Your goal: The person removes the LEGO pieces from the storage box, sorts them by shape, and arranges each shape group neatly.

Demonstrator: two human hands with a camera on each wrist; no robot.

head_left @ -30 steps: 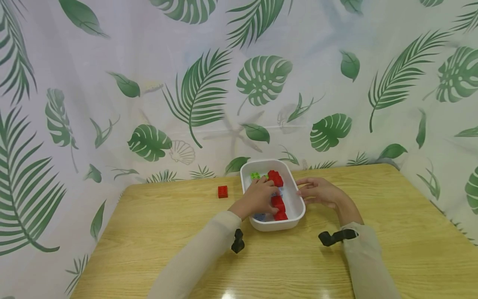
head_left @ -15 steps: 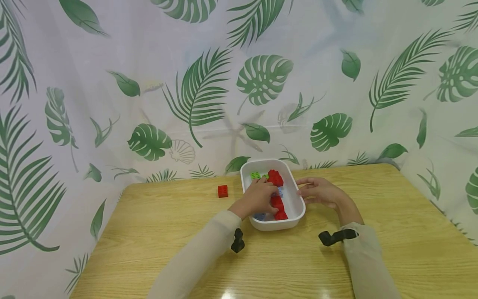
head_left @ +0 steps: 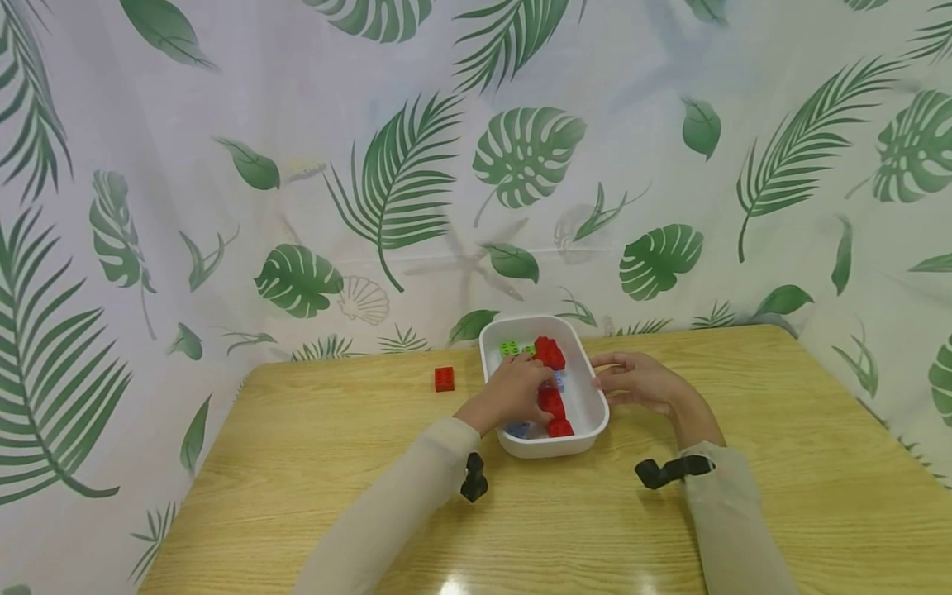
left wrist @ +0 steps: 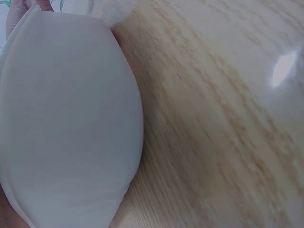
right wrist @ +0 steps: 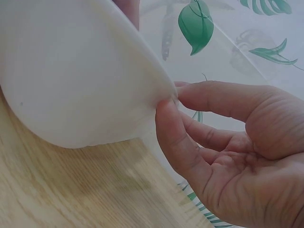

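A white plastic tray [head_left: 580,446] stands on the table with several toy building bricks inside. My left hand [head_left: 509,392] reaches down into it from the left; its thumb and fingers are around a red brick [head_left: 552,404]. Another red brick [head_left: 561,428] lies nearer the front, and a stacked red piece [head_left: 549,353] at the back. Green bricks [head_left: 509,348] and blue bricks [head_left: 518,430] are partly hidden by the hand. My right hand [right wrist: 242,137] pinches the tray's right rim with thumb and fingertips. The left wrist view shows mostly the sleeve [left wrist: 71,114].
One red brick [head_left: 444,379] lies outside the tray, to its left, on the wooden table [head_left: 320,446]. Behind the table's back edge hangs a leaf-patterned curtain [head_left: 416,273].
The red brick at my left hand has shifted very slightly left within the tray. Both hands and the tray stay practically in place.
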